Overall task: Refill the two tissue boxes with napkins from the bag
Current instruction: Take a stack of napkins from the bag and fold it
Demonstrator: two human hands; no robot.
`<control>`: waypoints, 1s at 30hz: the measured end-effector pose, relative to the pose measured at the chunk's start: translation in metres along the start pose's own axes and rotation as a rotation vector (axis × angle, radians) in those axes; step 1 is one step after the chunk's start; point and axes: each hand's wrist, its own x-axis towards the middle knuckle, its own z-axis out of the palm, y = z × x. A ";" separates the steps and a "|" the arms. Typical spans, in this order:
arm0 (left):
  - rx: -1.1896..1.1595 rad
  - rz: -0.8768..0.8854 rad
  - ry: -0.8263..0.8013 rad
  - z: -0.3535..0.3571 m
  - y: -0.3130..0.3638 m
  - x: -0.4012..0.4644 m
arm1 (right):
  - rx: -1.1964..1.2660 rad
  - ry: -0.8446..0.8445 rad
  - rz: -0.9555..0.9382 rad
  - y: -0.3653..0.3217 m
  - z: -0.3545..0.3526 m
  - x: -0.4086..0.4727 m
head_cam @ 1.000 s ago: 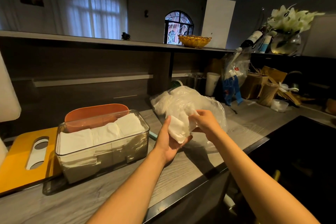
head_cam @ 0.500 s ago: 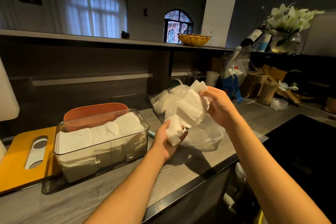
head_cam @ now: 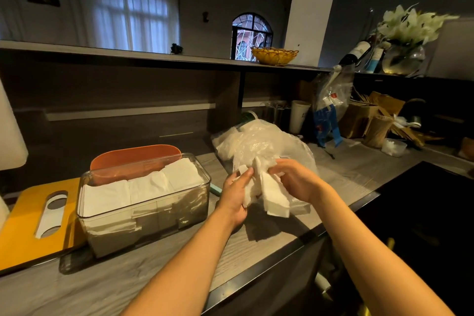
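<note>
A clear plastic bag (head_cam: 264,143) with white napkins lies on the grey counter, right of centre. In front of it both hands hold a bunch of white napkins (head_cam: 273,196). My left hand (head_cam: 234,194) grips the bunch from the left, and my right hand (head_cam: 295,179) curls over it from the right. A clear tissue box (head_cam: 143,215) stands to the left, filled near its rim with stacked napkins. An orange tissue box (head_cam: 134,156) stands right behind it, mostly hidden.
A yellow lid with an oval slot (head_cam: 28,215) lies left of the clear box. A white cup (head_cam: 298,115), a hanging plastic bag (head_cam: 331,97), cardboard items and a small tub (head_cam: 393,147) crowd the back right. A black surface (head_cam: 423,213) lies at the right.
My right hand, which had lifted a bunch of napkins out of the bag, has come down and joined it with the napkins in my left hand. The bag has settled back on the counter.
</note>
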 end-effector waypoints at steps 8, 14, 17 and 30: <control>0.324 0.283 0.143 -0.005 -0.006 0.006 | -0.155 0.313 -0.066 0.012 0.004 0.005; 0.349 0.302 0.158 -0.007 -0.009 0.008 | -0.286 0.409 -0.112 0.011 0.003 0.000; 0.185 0.194 0.156 -0.007 -0.004 0.006 | -0.293 0.443 -0.082 0.007 0.000 -0.001; -0.195 -0.092 0.061 -0.005 0.003 -0.001 | 0.142 0.450 -0.122 -0.028 0.024 0.000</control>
